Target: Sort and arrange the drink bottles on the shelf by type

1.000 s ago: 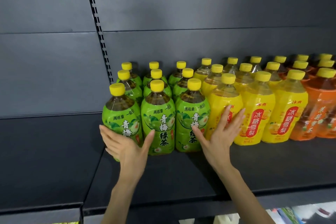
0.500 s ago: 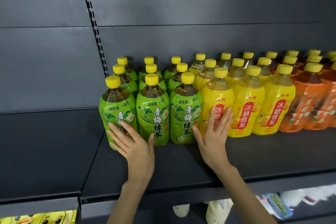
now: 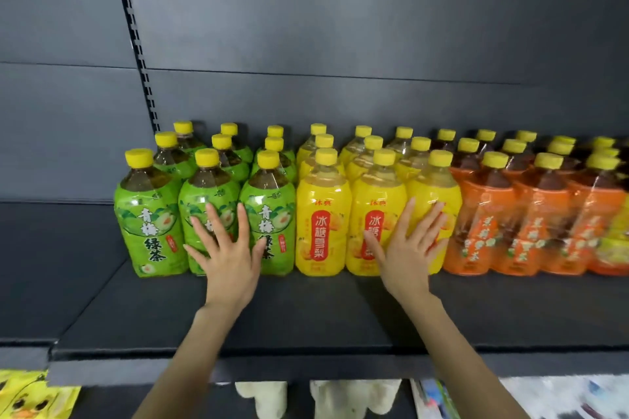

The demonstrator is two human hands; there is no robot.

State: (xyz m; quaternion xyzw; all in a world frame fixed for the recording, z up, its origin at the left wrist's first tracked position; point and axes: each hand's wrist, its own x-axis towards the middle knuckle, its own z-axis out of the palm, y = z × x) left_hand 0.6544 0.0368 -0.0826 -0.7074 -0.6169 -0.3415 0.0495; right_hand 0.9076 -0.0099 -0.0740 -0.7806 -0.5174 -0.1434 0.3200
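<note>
Dark grey back panels [image 3: 340,27] rise behind a dark shelf [image 3: 306,316] that carries upright drink bottles with yellow caps, grouped by label colour in rows three deep. Farthest left stand the green-labelled bottles [image 3: 148,214]. The left hand [image 3: 228,255] lies flat against the middle and right front bottles of that group, with its fingers straight and spread and gripping nothing. Just beside them, in the middle, stand the yellow-labelled bottles [image 3: 321,214]. The right hand [image 3: 406,248] lies equally flat and spread across the second and third front bottles of that group. Orange-labelled bottles [image 3: 486,214] fill the shelf to the right, blurred near the edge. A yellow package [image 3: 27,395] shows below at the far left.
</note>
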